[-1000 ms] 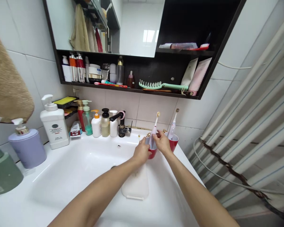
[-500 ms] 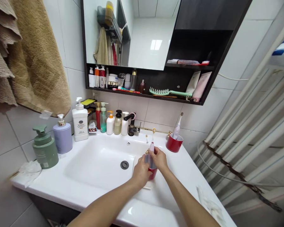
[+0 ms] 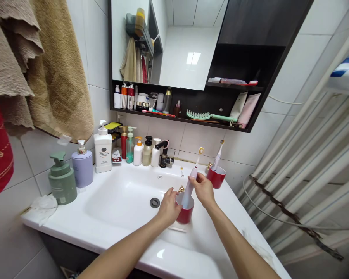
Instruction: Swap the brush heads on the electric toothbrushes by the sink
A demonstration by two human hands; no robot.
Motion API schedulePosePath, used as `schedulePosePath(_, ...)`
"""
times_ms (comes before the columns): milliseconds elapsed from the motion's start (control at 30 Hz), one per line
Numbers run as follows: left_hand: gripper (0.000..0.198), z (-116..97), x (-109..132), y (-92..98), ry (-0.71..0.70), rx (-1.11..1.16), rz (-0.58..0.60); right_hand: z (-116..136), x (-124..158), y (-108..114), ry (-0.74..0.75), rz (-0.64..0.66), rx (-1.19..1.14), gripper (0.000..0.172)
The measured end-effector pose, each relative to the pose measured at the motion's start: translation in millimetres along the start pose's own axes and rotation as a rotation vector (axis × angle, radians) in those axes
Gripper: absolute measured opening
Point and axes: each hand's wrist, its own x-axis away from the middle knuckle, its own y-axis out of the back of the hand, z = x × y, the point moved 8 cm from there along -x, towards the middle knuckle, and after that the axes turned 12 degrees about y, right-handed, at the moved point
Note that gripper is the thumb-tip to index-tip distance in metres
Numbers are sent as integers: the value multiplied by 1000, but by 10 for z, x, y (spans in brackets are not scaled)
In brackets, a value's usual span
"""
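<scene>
My right hand [image 3: 203, 188] pinches a pale pink electric toothbrush [image 3: 189, 184] by the upper part of its handle. The brush leans to the right with its yellowish head up, and its lower end is inside a red cup [image 3: 184, 216] with a pale inside. Against the cup's left side, my left hand [image 3: 169, 207] curves round with the thumb near the front and the fingers towards the rim. How firmly it grips is hard to see. A small gold ornament [image 3: 181, 189] shows behind the rim. The cup is at the right side of the sink basin [image 3: 113, 205].
A second red cup [image 3: 216, 178] with another electric toothbrush [image 3: 217, 159] stands at the back right. A small brush head [image 3: 182, 171] is on the rear ledge. The black faucet [image 3: 164, 155] and several pump bottles line the back. A shelf cabinet [image 3: 203, 102] hangs above.
My right hand has raised the toothbrush and tipped it to the right, so more of its handle shows. My left hand has loosened and shifted slightly left on the cup.
</scene>
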Motion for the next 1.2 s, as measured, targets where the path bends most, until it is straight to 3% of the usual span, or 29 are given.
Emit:
schedulePosePath(67, 32, -80, 21, 127, 5, 176, 17, 88, 39, -61, -18, 17, -102, 29)
schedulePosePath(133, 30, -157, 60, 161, 36, 393, 123, 166, 103, -159, -50, 56, -185, 28)
schedulePosePath(267, 41, -224, 238, 58, 163, 755, 394, 296, 219, -302, -139, 90, -349, 29)
schedulePosePath(367, 42, -202, 382, 10, 181, 851, 479, 330, 261, -333, -249, 76, -494, 33)
schedulePosePath(433, 40, -143, 434, 9, 173, 838, 464, 339, 273, -342, -293, 77, -550, 32)
schedulePosePath(567, 37, -28, 455, 93, 128, 707, 319, 297, 298, -328, -311, -3, -606, 26)
schedulePosePath(733, 42, -40, 550, -25, 225, 796, 503, 231, 350, -393, -339, -59, -713, 21)
schedulePosePath(867, 40, -27, 526, 57, 203, 689, 331, 210, 352, -396, -338, -112, -735, 20)
schedulePosePath(1033, 40, -2, 563, -96, 279, 750, 453, 121, 377, -424, -390, -126, -779, 18)
schedulePosePath(1200, 40, 51, 532, -54, 271, 658, 330, 34, 378, -438, -399, -121, -793, 17)
